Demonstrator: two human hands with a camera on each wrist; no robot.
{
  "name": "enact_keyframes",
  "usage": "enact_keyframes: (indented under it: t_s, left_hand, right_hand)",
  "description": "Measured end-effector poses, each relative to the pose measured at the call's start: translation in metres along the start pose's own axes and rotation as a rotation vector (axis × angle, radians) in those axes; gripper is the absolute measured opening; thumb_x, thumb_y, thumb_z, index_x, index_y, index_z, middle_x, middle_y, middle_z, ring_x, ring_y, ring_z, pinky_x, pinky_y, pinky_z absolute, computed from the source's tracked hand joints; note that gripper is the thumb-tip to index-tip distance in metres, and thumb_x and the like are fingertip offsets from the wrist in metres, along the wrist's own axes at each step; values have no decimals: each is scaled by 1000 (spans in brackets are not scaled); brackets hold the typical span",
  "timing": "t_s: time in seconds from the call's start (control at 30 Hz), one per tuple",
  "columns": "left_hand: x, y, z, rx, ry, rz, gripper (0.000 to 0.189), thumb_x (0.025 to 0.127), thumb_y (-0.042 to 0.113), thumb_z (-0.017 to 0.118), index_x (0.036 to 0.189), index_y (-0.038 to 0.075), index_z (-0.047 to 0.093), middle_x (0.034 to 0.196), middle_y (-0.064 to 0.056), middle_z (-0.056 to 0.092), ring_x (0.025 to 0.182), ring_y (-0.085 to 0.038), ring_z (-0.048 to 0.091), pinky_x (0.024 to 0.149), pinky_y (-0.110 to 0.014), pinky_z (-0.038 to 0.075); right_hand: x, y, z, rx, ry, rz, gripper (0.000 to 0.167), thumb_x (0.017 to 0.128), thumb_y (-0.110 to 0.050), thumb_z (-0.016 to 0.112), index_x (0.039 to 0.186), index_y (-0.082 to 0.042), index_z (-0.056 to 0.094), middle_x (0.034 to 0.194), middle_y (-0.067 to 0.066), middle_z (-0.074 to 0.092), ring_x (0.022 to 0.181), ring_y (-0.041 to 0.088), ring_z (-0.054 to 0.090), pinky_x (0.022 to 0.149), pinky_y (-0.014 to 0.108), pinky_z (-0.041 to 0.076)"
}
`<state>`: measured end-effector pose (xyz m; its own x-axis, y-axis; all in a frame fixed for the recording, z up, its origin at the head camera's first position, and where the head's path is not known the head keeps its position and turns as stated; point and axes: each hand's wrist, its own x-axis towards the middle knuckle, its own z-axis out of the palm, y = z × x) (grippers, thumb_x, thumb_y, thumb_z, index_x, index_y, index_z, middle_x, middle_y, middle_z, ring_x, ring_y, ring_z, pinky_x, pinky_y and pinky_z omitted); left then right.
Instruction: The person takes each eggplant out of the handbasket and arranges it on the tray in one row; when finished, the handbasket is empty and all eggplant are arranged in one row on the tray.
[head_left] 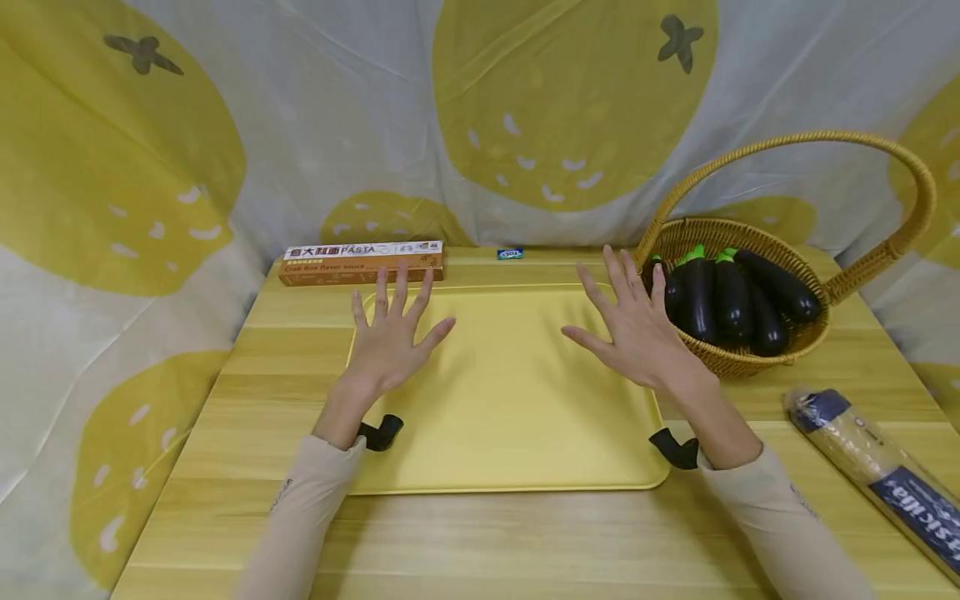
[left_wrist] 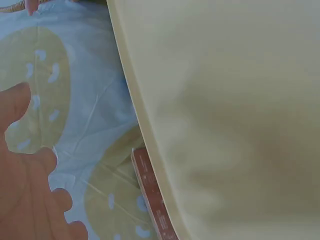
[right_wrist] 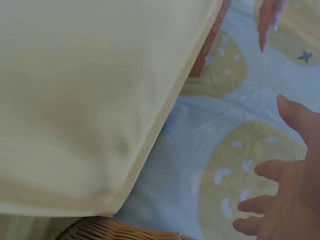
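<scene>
Beige fabric covers both forearms in the foreground, the sleeves reaching over the near edge of the wooden table. To the right, a clear bag with dark blue labels lies slantwise on the wood. Ahead, the yellow tray lies flat on the table, beneath and between the two hands. The left hand is spread wide over the tray's left side, and the right hand is spread just as wide over its right side; both wrist views show the fingers parted and nothing held.

As far as these pictures show, nothing is being handled, so the work looks either unbegun or paused between steps; I cannot tell which. Beside the tray's right edge, the wicker basket stands upright with its handle raised, and the visible eggplants are all inside it. Beyond the tray's far edge, the pasta box lies at the left and a small blue packet near the middle, neither being touched. Behind everything hangs a white curtain with yellow fruit shapes.
</scene>
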<state>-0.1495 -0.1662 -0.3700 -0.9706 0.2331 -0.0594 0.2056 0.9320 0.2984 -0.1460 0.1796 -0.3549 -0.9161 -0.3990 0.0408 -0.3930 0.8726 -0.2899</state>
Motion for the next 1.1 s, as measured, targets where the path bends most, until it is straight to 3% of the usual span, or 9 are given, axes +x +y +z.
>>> enact_keyframes:
  t_s: [0.27,0.43,0.57,0.7,0.87,1.1]
  left_hand:
    - [-10,-49,-16,-122,-126,-36,92,102,72,36,165,29,-16,166,-3,-37,155,-41,-31,115,-77,-22]
    - [-11,-79,-19,-225,-208,-44,97,101,67,46,165,28,-16,168,-11,-33,155,-48,-27,112,-80,-21]
    - [-16,-103,-17,-312,-302,-15,106,97,60,60,166,27,-14,170,-18,-28,155,-49,-26,110,-83,-19]
    - [-21,-123,-14,-399,-384,39,124,89,45,80,167,26,-14,170,-21,-26,155,-49,-26,110,-83,-17]
    - [-25,-138,-14,-450,-422,84,138,78,33,92,167,22,-12,168,-25,-27,154,-51,-26,110,-84,-16]
    - [-27,-144,-16,-431,-413,90,143,73,32,95,167,20,-11,167,-28,-28,153,-53,-26,107,-87,-14]
  right_hand:
    - [-18,14,-18,13,28,-23,86,105,-57,50,168,-18,7,173,15,-18,161,42,-12,123,70,-16]
    - [-30,28,-26,38,84,-30,84,105,-50,56,168,-17,11,174,22,-6,162,42,-4,126,67,-12]
    - [-40,42,-30,92,126,21,82,105,-47,56,168,-15,15,174,23,3,160,48,6,129,64,-5]
    - [-50,61,-36,179,148,113,76,107,-45,52,168,-16,15,174,23,3,157,56,7,123,75,3]
    - [-56,87,-43,225,163,207,72,110,-42,45,168,-15,13,171,31,6,151,64,11,110,86,12]
    - [-57,114,-48,205,166,314,74,109,-40,48,167,-8,14,156,46,23,139,67,24,104,81,24]
